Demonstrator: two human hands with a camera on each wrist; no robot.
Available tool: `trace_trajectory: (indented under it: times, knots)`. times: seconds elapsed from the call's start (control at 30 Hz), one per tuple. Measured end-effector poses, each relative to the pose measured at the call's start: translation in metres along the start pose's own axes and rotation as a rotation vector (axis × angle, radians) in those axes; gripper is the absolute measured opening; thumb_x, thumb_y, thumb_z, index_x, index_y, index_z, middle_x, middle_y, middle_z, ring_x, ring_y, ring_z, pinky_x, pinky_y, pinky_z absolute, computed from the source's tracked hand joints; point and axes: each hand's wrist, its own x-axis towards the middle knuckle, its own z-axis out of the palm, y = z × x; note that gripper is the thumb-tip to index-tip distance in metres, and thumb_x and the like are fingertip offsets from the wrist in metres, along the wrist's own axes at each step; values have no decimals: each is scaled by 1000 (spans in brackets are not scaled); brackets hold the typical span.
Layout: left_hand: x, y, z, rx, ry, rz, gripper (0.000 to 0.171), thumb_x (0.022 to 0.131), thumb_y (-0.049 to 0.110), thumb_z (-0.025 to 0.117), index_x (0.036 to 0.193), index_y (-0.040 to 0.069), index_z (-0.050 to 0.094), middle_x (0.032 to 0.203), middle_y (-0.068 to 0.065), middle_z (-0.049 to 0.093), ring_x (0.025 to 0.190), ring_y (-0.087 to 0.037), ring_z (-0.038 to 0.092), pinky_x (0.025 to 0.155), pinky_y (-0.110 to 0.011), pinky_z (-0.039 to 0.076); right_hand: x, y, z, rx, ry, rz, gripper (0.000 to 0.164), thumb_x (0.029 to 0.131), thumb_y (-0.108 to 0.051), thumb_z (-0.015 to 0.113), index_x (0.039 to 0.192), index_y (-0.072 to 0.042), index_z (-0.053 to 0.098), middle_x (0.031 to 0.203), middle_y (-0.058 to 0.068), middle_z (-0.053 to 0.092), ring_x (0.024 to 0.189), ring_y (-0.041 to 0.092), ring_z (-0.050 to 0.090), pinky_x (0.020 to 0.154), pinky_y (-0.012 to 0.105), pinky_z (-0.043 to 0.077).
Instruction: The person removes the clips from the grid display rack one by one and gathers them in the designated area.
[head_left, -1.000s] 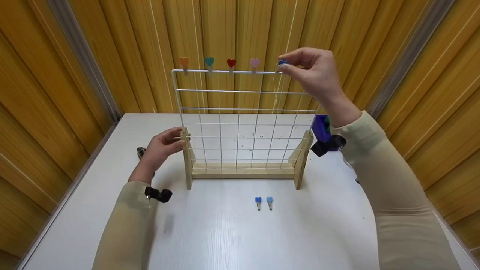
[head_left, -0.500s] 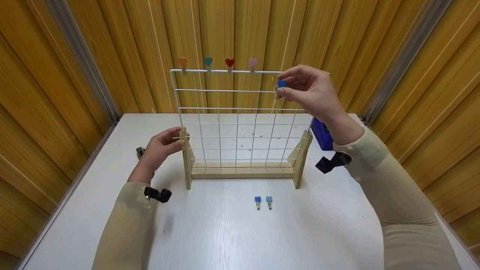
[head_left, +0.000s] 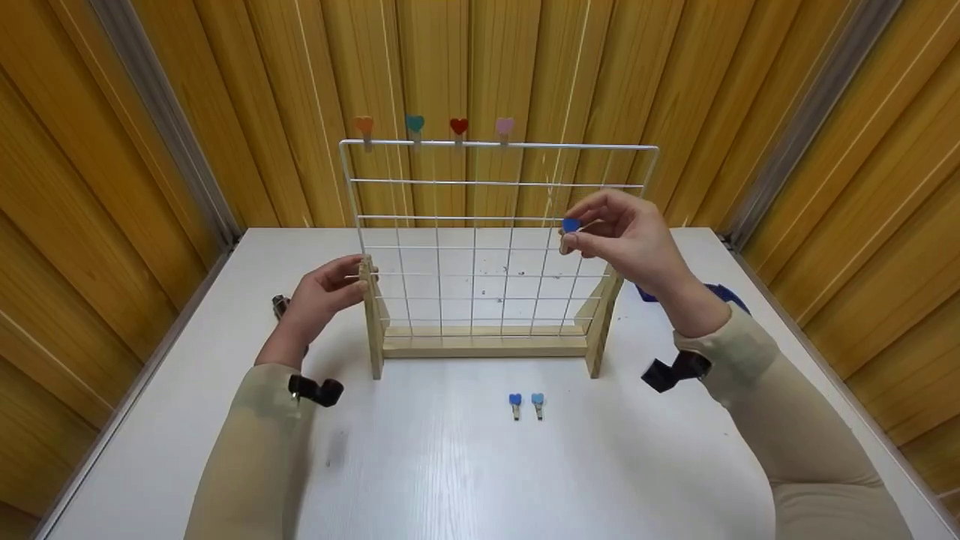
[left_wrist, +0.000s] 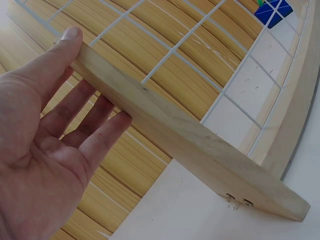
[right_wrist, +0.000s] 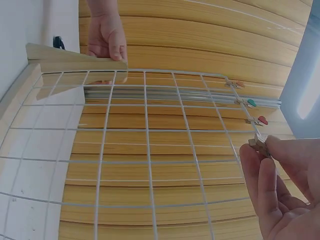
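My right hand (head_left: 634,244) pinches a small clothespin (head_left: 571,225) with a blue heart, in front of the right part of the white wire grid (head_left: 585,145). Four-square on the table, a wooden stand (head_left: 480,346) bears the grid upright. My left hand (left_wrist: 60,120) grips the stand's left side post (left_wrist: 165,120) between thumb and fingers. Along the top bar are clipped heart clothespins: orange (head_left: 364,124), teal (head_left: 415,124), red (head_left: 459,126) and pink (head_left: 505,125). A dark blue heart clothespin (head_left: 515,401) and a light blue one (head_left: 538,401) lie before the stand.
A blue container (left_wrist: 272,12) is on the white table (head_left: 420,465) behind the grid, to the right; my right arm partly covers it in the head view. A small dark object (head_left: 280,304) lies beside my left wrist. Wood-patterned walls (head_left: 480,67) enclose the table.
My right hand has come down from the top bar with the blue heart clothespin between its fingers, uncovering the grid's upper right corner. The left hand stays on the post.
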Motion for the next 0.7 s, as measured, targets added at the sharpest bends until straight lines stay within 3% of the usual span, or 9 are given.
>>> trace_trajectory:
  times: [0.7]
  knots:
    - [0,-2,0,9,4,6,58,96,32,74,149,18,54,138,-7,63,118,-10,64,97,-20,57,-78,101,24,-13,-148,386,32,90,-12,79,116,1,67,103,5,70,84,13,75,77,24,62]
